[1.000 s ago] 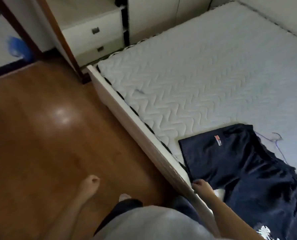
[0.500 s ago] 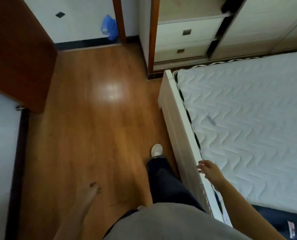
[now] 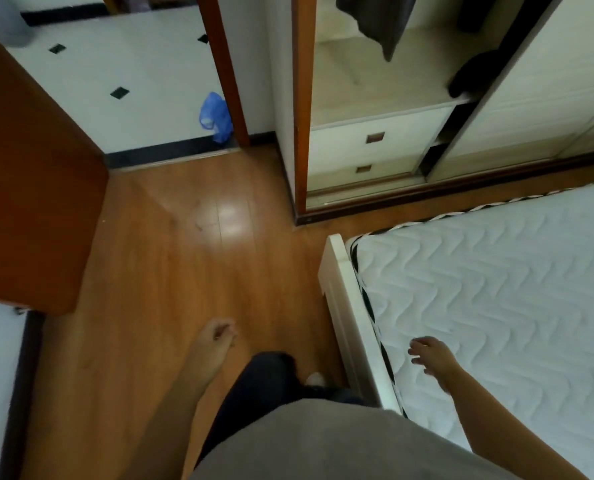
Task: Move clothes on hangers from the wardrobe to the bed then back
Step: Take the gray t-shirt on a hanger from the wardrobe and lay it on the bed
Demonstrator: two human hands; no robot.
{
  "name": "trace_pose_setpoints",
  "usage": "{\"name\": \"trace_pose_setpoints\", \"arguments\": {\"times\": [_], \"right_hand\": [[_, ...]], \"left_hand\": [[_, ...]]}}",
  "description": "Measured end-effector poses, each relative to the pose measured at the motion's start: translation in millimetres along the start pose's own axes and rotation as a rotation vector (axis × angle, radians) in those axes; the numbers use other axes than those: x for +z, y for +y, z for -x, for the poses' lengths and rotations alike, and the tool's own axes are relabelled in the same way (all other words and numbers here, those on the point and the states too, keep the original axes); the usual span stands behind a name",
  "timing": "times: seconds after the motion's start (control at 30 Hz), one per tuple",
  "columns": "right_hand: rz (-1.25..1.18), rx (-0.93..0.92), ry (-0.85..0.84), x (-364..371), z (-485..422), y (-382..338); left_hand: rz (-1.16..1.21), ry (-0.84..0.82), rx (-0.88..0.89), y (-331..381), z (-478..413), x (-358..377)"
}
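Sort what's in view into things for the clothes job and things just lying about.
For the job: wardrobe, grey garment hanging in it, bed, left hand and right hand, both empty.
Lying about: blue bag by the doorway, door.

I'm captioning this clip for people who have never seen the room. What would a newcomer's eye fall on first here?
The white quilted mattress fills the right side, with the right hand spread and empty over it near its edge. At the top, the open wardrobe shows a grey garment hanging above two drawers. A blue plastic bag sits by the door frame, and the left hand hangs empty over the wooden floor.
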State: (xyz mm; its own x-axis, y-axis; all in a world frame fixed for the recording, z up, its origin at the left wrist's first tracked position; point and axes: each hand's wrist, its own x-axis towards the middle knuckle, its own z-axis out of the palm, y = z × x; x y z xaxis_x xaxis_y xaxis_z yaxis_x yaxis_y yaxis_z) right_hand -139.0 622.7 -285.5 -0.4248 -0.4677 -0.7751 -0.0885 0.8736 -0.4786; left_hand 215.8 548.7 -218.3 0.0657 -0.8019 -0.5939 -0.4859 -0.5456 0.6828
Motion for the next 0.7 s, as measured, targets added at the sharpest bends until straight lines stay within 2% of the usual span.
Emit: {"name": "trace_pose_setpoints", "arguments": {"times": [0.2,0.37,0.43,0.57,0.7], "right_hand": [[-0.156,-0.113,0.001,21.9,-49.1,-125.7],[-0.256,-0.145,0.149,7.2,-82.8,-223.2],[-0.289,-0.188,0.205,-3.7,-94.7,-271.1],[-0.289,-0.390,0.330,-30.6,-110.7,-374.4],[-0.325,-0.577,0.352,-54.5,-101.4,-449.1]], "left_hand": [[-0.044,0.008,0.056,73.6,-103.9,-25.2],[-0.153,-0.051,0.273,200.7,-211.0,-46.8],[-0.192,-0.059,0.409,260.4,-240.6,-53.6],[-0.291,-0.071,0.651,370.7,-274.5,-57.8],[-0.253,-0.074,0.982,444.0,-283.2,-53.8]]}}
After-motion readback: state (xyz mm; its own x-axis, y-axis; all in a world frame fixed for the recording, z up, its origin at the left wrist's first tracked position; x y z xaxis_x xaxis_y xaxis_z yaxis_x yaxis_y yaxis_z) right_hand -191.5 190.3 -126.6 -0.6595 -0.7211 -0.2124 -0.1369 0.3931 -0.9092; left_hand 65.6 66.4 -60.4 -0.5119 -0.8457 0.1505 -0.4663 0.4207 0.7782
